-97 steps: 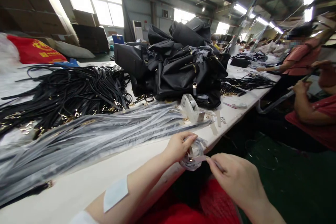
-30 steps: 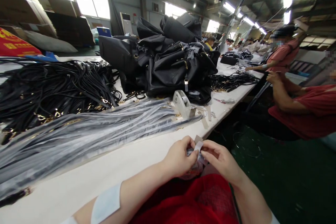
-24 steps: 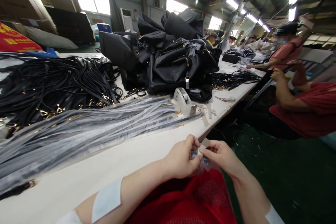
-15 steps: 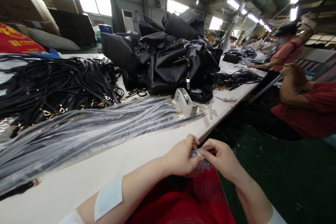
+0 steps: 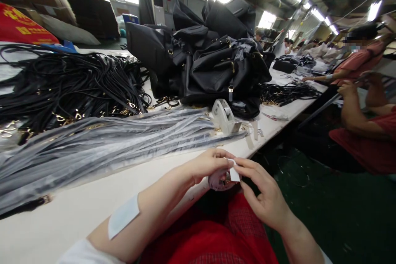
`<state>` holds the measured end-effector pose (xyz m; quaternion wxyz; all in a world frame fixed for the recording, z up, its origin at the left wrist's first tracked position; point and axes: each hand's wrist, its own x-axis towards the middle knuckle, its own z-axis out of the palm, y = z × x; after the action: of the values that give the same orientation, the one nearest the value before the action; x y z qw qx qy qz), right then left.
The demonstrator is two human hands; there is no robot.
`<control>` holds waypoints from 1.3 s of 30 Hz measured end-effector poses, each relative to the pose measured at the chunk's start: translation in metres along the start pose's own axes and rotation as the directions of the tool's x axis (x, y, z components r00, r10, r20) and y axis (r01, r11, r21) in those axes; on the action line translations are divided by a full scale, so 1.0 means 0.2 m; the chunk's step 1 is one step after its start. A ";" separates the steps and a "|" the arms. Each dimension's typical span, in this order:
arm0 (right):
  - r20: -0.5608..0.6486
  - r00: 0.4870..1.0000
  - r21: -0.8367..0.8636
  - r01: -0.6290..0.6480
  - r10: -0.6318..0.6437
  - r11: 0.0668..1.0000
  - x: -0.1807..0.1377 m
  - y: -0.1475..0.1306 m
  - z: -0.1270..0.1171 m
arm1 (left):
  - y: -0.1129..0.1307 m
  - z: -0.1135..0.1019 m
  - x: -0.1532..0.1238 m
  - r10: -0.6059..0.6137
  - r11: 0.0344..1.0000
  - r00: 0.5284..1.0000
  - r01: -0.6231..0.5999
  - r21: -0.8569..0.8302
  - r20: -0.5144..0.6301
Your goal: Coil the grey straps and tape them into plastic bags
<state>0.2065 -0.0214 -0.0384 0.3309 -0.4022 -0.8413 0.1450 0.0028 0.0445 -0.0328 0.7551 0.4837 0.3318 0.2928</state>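
Observation:
My left hand (image 5: 208, 166) is closed around a small coiled bundle in clear plastic wrap (image 5: 218, 180), held just off the near edge of the white table (image 5: 93, 206). My right hand (image 5: 262, 192) pinches a small white strip of tape (image 5: 234, 174) against that bundle with thumb and forefinger. Both hands meet above my red-clad lap. A white patch is stuck on my left forearm (image 5: 123, 217).
A white tape dispenser (image 5: 225, 116) stands on the table with cut tape strips (image 5: 252, 135) on the edge beside it. Plastic-wrapped straps (image 5: 102, 144), loose black straps (image 5: 68, 86) and piled black bags (image 5: 213, 57) fill the table. People in red sit at right (image 5: 368, 132).
The wrapped bundle has stayed in my hands while they rose slightly toward the table edge. The white strip, earlier pulled out between my fingers, now lies pressed on the bundle.

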 end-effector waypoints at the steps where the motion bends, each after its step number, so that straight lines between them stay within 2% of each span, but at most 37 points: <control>1: -0.025 1.000 0.047 -0.011 0.012 0.999 0.01 0.02 0.00 | 0.01 0.00 0.00 0.005 1.000 1.000 -0.005 0.021 -0.002; 4: -0.183 0.976 0.136 -0.089 0.113 0.987 0.09 0.16 -0.03 | 0.02 -0.01 -0.01 0.023 0.995 1.000 -0.024 0.094 0.006; 7: -0.308 0.901 0.123 -0.283 0.307 0.951 0.27 0.39 -0.10 | 0.03 -0.02 -0.01 0.039 0.985 0.999 -0.035 0.171 -0.019; 9: -0.291 0.877 0.112 -0.366 0.382 0.924 0.43 0.56 -0.12 | 0.03 -0.03 -0.01 0.057 0.978 0.998 -0.050 0.202 -0.031; 12: -0.212 0.868 0.107 -0.436 0.449 0.894 0.64 0.76 -0.12 | 0.02 -0.03 0.00 0.072 0.966 0.997 -0.060 0.250 -0.039; 16: -0.049 0.843 0.092 -0.531 0.536 0.843 0.79 0.90 -0.02 | -0.01 -0.02 0.01 0.063 0.950 0.997 -0.048 0.308 -0.039; 20: 0.001 0.822 0.110 -0.566 0.569 0.817 0.83 0.92 0.05 | -0.05 -0.01 0.02 0.053 0.933 0.999 -0.044 0.358 -0.013; 25: -0.095 0.827 0.111 -0.545 0.555 0.831 0.70 0.88 0.03 | -0.08 0.01 0.02 0.023 0.938 1.000 -0.022 0.345 0.001; 29: -0.043 0.746 0.072 -0.661 0.664 0.747 0.56 0.87 0.03 | -0.07 0.03 0.03 0.026 0.976 0.999 -0.031 0.217 0.022; 32: 0.017 0.681 0.068 -0.731 0.732 0.679 0.51 0.90 0.05 | -0.05 0.04 0.03 0.097 0.982 0.994 -0.089 0.169 -0.044; 36: 0.045 0.622 0.095 -0.782 0.782 0.616 0.51 0.91 0.08 | -0.01 0.04 0.01 0.209 0.963 0.967 -0.178 0.203 -0.145; 39: 0.015 0.613 0.131 -0.785 0.790 0.606 0.48 0.87 0.07 | 0.01 0.03 0.00 0.275 0.939 0.946 -0.227 0.258 -0.170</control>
<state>0.2531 0.1634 -0.0946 0.2761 -0.7127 -0.5605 0.3187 0.0078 0.0414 -0.0298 0.6109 0.5755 0.3748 0.3938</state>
